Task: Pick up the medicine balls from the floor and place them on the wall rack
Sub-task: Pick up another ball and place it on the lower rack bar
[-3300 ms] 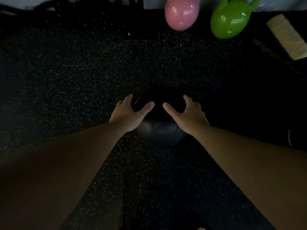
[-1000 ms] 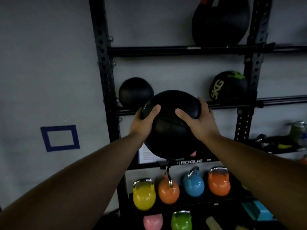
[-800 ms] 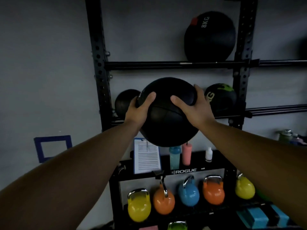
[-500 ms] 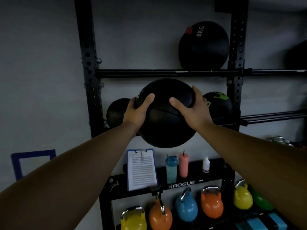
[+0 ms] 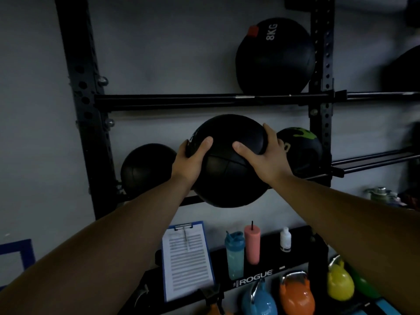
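A black medicine ball (image 5: 227, 173) is held up between both hands in front of the black wall rack (image 5: 204, 101). My left hand (image 5: 191, 159) grips its left side and my right hand (image 5: 264, 156) its right side. The ball hangs at the height of the rack's middle rails, between a plain black ball (image 5: 145, 169) on the left and a black ball with green markings (image 5: 302, 148) on the right. An 8KG ball (image 5: 275, 57) rests on the upper rail.
Rack uprights stand left (image 5: 84, 105) and right (image 5: 320, 87). Below are a clipboard (image 5: 187, 260), a teal bottle (image 5: 234, 254), a pink tumbler (image 5: 252, 244), a small white bottle (image 5: 285, 239) and several coloured kettlebells (image 5: 295, 294).
I lifted the ball off the dark floor with both hands and raised it to the rack. Over the last second it has moved up and closer to the middle rails.
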A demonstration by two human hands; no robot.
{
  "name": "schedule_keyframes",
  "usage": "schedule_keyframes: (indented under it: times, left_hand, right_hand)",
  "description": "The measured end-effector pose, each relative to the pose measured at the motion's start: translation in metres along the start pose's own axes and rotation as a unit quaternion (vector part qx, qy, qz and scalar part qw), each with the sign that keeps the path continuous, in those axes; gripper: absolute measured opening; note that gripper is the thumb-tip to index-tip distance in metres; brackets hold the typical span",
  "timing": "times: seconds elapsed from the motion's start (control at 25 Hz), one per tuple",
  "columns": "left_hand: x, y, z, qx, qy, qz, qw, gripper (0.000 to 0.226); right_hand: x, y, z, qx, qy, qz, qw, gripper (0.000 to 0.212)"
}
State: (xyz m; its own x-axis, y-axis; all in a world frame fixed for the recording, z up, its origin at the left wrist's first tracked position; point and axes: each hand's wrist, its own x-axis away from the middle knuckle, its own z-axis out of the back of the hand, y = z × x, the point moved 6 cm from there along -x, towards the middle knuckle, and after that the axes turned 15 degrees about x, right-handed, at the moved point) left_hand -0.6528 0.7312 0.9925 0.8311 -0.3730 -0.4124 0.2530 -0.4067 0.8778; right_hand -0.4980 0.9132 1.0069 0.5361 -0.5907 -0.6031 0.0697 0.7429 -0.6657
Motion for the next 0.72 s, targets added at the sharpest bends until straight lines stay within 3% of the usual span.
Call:
schedule_keyframes:
  times: [0.44, 0.6, 0.72]
  left_hand:
    - [-0.163, -0.09, -0.009, -0.09, 0.071, -0.002, 0.993, 0.138]
    - [-0.204, -0.118, -0.022, -0.322, 0.033, 0.017, 0.946, 0.131]
    - [-0.217, -0.128, -0.017, -0.363, 0.038, -0.012, 0.931, 0.121]
  right_hand:
    - [-0.169, 0.105, -0.133, -0.059, -0.059, -0.003, 0.996, 0.136]
    - [-0.2, 0.132, -0.194, 0.027, -0.108, 0.037, 0.993, 0.13]
    - [-0.215, 0.124, -0.223, 0.07, -0.109, 0.083, 0.988, 0.122]
